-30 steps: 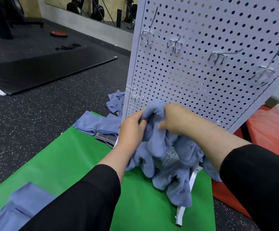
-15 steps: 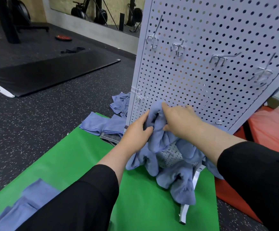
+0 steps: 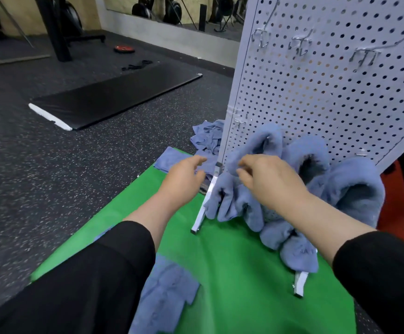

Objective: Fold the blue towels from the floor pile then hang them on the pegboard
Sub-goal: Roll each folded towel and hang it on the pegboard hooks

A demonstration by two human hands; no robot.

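- Nearest, at the bottom edge: flat blue towel (image 3: 164, 295) on the green mat (image 3: 232, 273), half under the left sleeve, waiting its turn.
- Left hand (image 3: 184, 179) off the cloth now, fingers loose and part-spread, holding nothing, stretched toward the left edge of the board.
- Right hand (image 3: 268, 182) just beside the hung towels (image 3: 263, 145), fingers lightly bent, thumb and forefinger close together — seemingly gripping nothing, though blur makes contact with the cloth hard to rule out.
- Hung towels bunched on the low hooks of the pegboard (image 3: 328, 92), drooping past its feet to the mat; upper hooks (image 3: 364, 54) bare.
- Farther left, beside the board's edge: floor pile (image 3: 208, 138) of crumpled towels, plus one spread on the mat's far corner.
- Step in hand, judged: release of the towel just hung, then reach for the next.
- Doing it well — check that the fold sits fully over its hook before leaving it; take a single towel from the pile by a corner, not a clump; fold flat on the mat; use the bare upper hooks next rather than crowding the low row.
- Against half a second ago: both hands then clasped the towel's top fold at the hook; now both free of it, left hand swung out left, view shifted lower and rightward.
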